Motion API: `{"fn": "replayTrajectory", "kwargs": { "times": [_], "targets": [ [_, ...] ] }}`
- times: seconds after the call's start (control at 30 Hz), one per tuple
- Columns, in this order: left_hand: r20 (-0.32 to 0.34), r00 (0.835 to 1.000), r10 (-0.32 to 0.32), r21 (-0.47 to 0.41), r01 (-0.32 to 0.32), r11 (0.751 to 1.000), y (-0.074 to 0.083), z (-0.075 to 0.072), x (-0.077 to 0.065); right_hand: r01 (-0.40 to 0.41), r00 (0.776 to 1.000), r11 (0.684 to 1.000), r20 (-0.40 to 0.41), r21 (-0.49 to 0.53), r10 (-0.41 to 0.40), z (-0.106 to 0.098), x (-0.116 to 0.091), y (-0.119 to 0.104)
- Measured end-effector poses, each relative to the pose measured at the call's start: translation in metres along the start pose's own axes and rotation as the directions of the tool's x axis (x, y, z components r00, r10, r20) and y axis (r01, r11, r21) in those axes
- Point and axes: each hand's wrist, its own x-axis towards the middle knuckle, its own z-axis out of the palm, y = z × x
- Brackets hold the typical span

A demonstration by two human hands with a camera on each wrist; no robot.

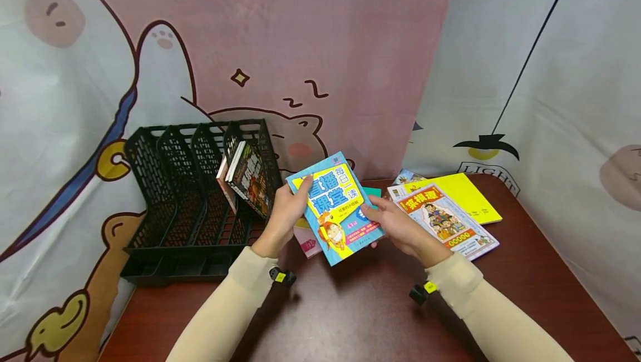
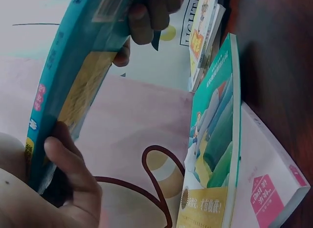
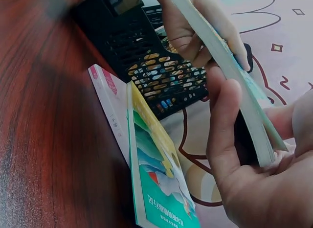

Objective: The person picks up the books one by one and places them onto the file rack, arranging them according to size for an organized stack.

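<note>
A blue and yellow book (image 1: 330, 198) is held tilted over the table, its cover up in the head view. My left hand (image 1: 285, 212) grips its left edge with the thumb over the cover. On the opposite edge, my right hand (image 1: 400, 226) pinches it, thumb on the front and fingers behind. The left wrist view shows the spine (image 2: 44, 91) and part of the back cover; the page edges (image 3: 239, 91) face the right wrist camera. Beneath the held book lie a green-covered book (image 2: 215, 130) and a pink and white book (image 2: 269, 174), overlapping each other.
On the left stands a black slotted file rack (image 1: 195, 195); several books (image 1: 247, 175) lean in its right-hand section. A white and red comic-style book (image 1: 443, 220) and a yellow book (image 1: 466, 198) overlap on the table's right. A printed curtain (image 1: 320, 45) hangs behind the table (image 1: 345, 317).
</note>
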Motion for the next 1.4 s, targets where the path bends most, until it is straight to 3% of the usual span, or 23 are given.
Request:
{"fn": "replayTrajectory", "kwargs": {
  "times": [0.13,0.37,0.5,0.67,0.8,1.03,1.23,1.4],
  "targets": [
    [-0.021,0.999,0.041,-0.007,-0.041,0.999,0.002,-0.001,-0.002,-0.005,1.0,1.0,0.021,0.0,0.005,0.001,0.001,0.002],
    [-0.048,0.985,0.167,-0.025,-0.168,0.985,0.015,-0.009,-0.011,0.005,1.0,1.0,0.018,-0.01,-0.005,0.008,0.004,0.003],
    [-0.062,0.962,0.266,0.016,-0.266,0.964,0.024,-0.02,-0.015,0.008,0.998,1.0,0.055,-0.018,-0.007,0.014,0.008,0.006],
    [-0.085,0.925,0.371,0.142,-0.357,0.923,0.036,-0.041,-0.021,0.022,0.991,0.998,0.136,-0.067,-0.013,0.024,0.012,0.01],
    [-0.107,0.909,0.402,0.218,-0.373,0.902,0.042,-0.063,-0.025,0.01,0.983,0.995,0.184,-0.095,0.008,0.036,0.015,0.012],
    [-0.192,0.856,0.48,0.322,-0.407,0.855,0.048,-0.107,-0.037,0.005,0.966,0.997,0.257,-0.071,0.013,0.068,0.028,0.009],
    [-0.22,0.838,0.499,0.371,-0.402,0.837,0.052,-0.141,-0.05,0.026,0.969,0.999,0.247,-0.047,-0.014,0.109,0.043,0.003],
    [-0.243,0.822,0.514,0.451,-0.374,0.811,0.046,-0.168,-0.062,0.029,0.981,0.992,0.196,-0.125,-0.004,0.144,0.051,-0.002]
  ]
}}
